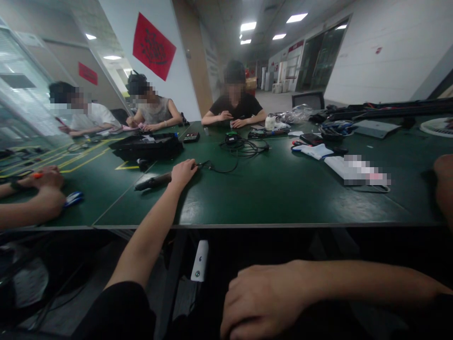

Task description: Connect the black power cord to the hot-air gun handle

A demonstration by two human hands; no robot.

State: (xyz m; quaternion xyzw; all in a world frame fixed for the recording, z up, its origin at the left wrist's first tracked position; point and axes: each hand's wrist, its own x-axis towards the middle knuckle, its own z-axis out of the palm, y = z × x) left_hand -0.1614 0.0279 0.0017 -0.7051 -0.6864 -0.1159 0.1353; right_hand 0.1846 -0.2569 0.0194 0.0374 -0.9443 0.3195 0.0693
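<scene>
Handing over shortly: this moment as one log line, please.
left hand: on dark tool | tool: on green table | right hand: off table, nothing visible in it | nearby: black cable, black container

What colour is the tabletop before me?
The tabletop is dark green, clearest in the head view.
</scene>
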